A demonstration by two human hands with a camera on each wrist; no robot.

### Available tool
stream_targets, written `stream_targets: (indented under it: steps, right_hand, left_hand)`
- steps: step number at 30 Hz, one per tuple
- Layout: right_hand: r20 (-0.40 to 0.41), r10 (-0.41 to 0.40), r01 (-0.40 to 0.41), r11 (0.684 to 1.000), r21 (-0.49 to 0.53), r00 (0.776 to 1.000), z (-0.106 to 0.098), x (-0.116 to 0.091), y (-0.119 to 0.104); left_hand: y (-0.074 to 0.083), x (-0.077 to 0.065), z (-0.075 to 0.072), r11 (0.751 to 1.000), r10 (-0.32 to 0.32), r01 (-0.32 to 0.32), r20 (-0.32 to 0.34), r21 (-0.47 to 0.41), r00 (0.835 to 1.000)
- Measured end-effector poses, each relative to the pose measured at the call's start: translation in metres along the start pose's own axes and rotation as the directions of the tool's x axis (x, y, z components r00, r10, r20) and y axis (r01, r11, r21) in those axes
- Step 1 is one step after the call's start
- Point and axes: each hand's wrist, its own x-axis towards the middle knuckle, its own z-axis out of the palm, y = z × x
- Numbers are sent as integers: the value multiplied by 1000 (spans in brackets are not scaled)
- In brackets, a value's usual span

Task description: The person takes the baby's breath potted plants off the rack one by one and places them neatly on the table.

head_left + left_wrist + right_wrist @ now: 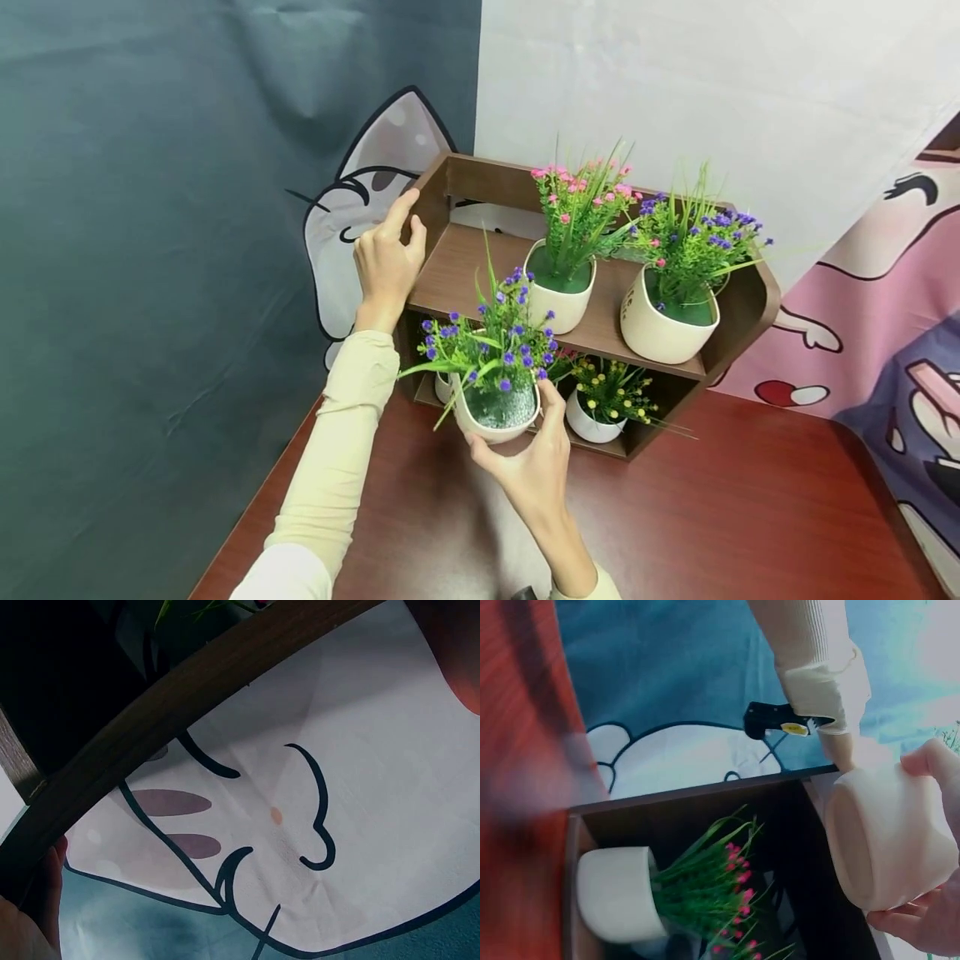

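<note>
My right hand (528, 467) holds a white pot (495, 433) of purple flowers (513, 358) between thumb and fingers, in front of the brown shelf unit (453, 262). The pot's smooth side and base (892, 840) appear in the right wrist view, with fingers and thumb at opposite sides. At the unit's left side panel my left hand (390, 258) grips the edge, index finger along it and thumb apart. In the left wrist view the dark panel (187, 682) crosses in front, covering part of that hand (34, 922).
On the upper board stand a pot of pink flowers (558, 308) and another of purple flowers (667, 333). Below are a pot of yellow flowers (596, 425) and a pot with pink flowers (619, 892). The unit stands on a reddish table (720, 500) against printed cloths.
</note>
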Motion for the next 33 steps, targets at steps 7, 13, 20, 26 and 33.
stream_targets:
  steps: [7,13,20,26,33]
  right_hand:
    - [11,14,-14,999,-45,1000,-13,-19,14]
    - [23,92,-90,993,-82,996,-17,-36,30]
    - [-5,155,-154,975,-162,988,-32,-57,57]
    - [-29,172,-175,963,-203,985,-50,-71,78]
    - [-80,190,-204,946,-252,979,-67,-79,96]
  left_hand:
    - [0,1,1,1000,6,-6,-16,-4,1000]
    - [1,3,-1,1000,0,0,-18,-3,1000]
    - [0,1,0,1000,1,-1,6,-7,1000]
    - [1,0,0,999,-38,38,5,-8,999]
    - [2,0,-1,999,-45,46,18,-13,999]
